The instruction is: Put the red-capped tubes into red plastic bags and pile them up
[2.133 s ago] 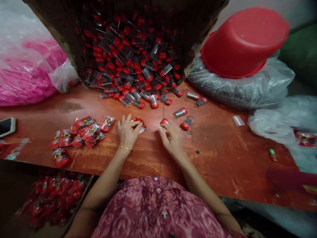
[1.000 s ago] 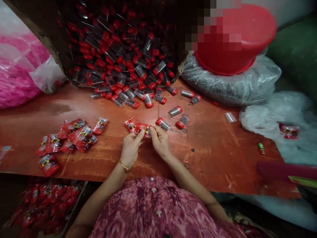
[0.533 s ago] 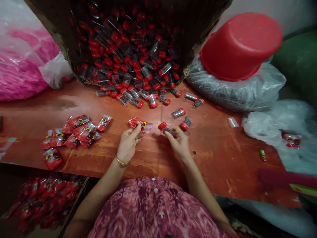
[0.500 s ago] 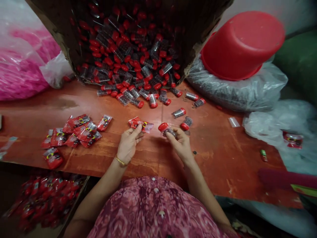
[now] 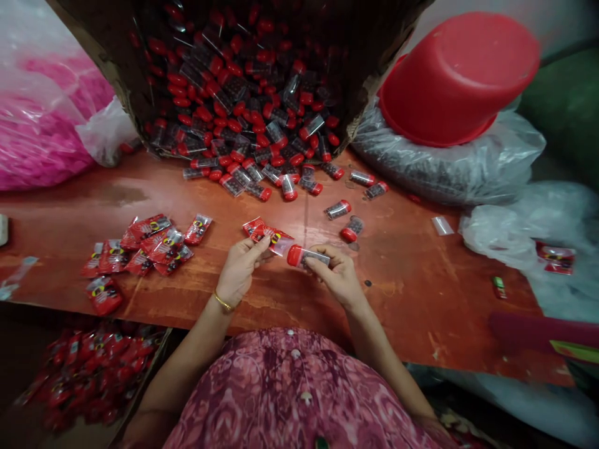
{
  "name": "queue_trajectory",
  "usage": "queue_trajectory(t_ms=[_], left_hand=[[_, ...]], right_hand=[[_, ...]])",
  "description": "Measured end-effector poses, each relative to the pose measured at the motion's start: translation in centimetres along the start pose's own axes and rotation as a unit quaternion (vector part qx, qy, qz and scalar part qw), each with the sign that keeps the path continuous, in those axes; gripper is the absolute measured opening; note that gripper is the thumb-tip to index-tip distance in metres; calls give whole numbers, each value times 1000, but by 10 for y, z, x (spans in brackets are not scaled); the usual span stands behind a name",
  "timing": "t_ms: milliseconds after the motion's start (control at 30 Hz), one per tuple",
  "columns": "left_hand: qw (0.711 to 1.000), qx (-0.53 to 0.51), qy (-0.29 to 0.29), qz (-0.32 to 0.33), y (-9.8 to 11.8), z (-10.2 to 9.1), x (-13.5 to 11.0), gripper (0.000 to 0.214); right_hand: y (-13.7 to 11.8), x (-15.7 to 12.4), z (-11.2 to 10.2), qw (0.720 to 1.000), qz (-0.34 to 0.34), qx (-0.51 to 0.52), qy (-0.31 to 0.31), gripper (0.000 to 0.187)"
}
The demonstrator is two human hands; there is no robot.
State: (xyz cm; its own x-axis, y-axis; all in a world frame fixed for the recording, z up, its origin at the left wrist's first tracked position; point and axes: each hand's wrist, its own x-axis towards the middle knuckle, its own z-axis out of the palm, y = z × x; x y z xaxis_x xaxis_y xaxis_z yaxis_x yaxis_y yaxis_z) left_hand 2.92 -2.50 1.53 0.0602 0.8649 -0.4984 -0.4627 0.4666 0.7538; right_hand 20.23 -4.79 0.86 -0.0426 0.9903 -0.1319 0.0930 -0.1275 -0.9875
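Note:
Between thumb and fingers, my left hand [image 5: 239, 269] pinches a small red printed plastic packet [image 5: 258, 231] with a clear end pointing right. My right hand [image 5: 337, 272] grips a clear tube [image 5: 309, 255] with a red cap and dark round pieces inside. The tube's red cap faces left, right at the clear end of the packet; whether it has entered the packet I cannot tell. Two more capped tubes [image 5: 339, 209] lie just beyond my right hand. Left of my left hand, filled red packets [image 5: 159, 244] lie in a loose pile on the table.
A tipped cardboard box [image 5: 374, 81] at the back spills many red-capped tubes onto the orange table [image 5: 402, 324]. A red bucket [image 5: 461, 81] rests upside down on a filled plastic bag [image 5: 435, 174]. Below left, a box holds many red packets [image 5: 88, 374]. Pink items [image 5: 47, 137] fill a bag.
My right hand has brought the tube leftward to the packet's clear end and turned it more level. My left hand has barely moved.

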Motion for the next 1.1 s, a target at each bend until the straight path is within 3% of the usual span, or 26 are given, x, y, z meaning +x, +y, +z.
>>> queue_trajectory(t_ms=[200, 500, 767, 900, 1100], left_hand=[[1000, 27, -6, -7, 1, -2, -1, 33], [992, 98, -35, 68, -3, -1, -3, 30], [993, 72, -4, 88, -23, 10, 1, 26], [997, 27, 11, 74, -28, 14, 2, 27], [996, -37, 12, 82, -31, 16, 3, 29]], right_hand=[[-2, -3, 4, 1000, -25, -10, 10, 20], [1, -2, 6, 1000, -16, 10, -1, 24], [10, -3, 17, 999, 6, 54, 2, 37], [15, -3, 29, 998, -13, 54, 40, 34], [24, -3, 42, 998, -20, 54, 9, 27]])
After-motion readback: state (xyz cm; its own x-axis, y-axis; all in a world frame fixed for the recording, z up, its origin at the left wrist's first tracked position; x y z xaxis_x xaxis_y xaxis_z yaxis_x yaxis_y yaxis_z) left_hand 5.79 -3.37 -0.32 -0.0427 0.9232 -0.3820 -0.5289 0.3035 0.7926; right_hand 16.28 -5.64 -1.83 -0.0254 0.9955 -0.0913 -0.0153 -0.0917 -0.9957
